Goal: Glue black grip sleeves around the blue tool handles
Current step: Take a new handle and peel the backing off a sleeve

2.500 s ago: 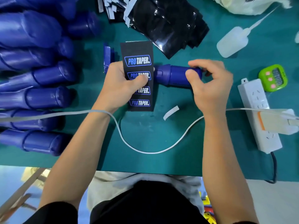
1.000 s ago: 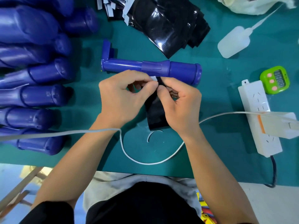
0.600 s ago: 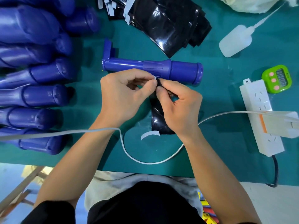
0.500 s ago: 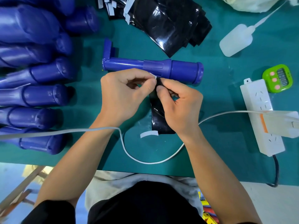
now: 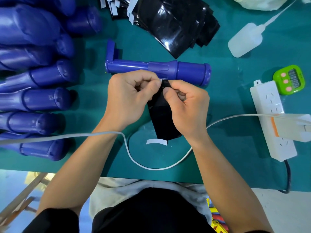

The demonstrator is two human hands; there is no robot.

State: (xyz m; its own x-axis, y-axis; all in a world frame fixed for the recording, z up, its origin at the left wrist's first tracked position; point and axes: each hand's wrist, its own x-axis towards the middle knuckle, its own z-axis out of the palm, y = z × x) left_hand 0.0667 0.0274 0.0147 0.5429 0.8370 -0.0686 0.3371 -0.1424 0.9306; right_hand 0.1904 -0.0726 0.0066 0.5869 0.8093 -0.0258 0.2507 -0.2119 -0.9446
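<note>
**While both hands pinch the sleeve, the handle lies bare at twelve o'clock**

Where the two hands meet at the middle of the green tabletop (image 5: 227, 165), the black grip sleeve (image 5: 161, 118) hangs from them, its lower end lying on the tabletop toward six o'clock. The left hand (image 5: 127, 100) is curled tight, thumb and forefinger pinching the sleeve's top edge, where a small white tab (image 5: 160, 80) shows. The right hand (image 5: 186, 108) is curled too, its thumb pressed to the same top edge from the three o'clock side. I cannot tell whether the tab is stuck to the sleeve or lifting from it.

Just beyond the knuckles, at twelve o'clock, the blue tool handle (image 5: 158, 68) lies flat on the tabletop, its fat end toward three o'clock and its bracket end toward nine; neither hand holds it. A loose white strip (image 5: 156, 141) lies just beside the sleeve's lower end at six o'clock, inside the loop of a white cable (image 5: 151, 167).

At nine o'clock more blue handles (image 5: 42, 98) lie in a row. A heap of glossy black sleeves (image 5: 173, 22) sits at twelve, and a squeeze bottle (image 5: 244, 41) lies on its side at one. At three o'clock stand a green timer (image 5: 288, 79) and a white power strip (image 5: 269, 111).
</note>
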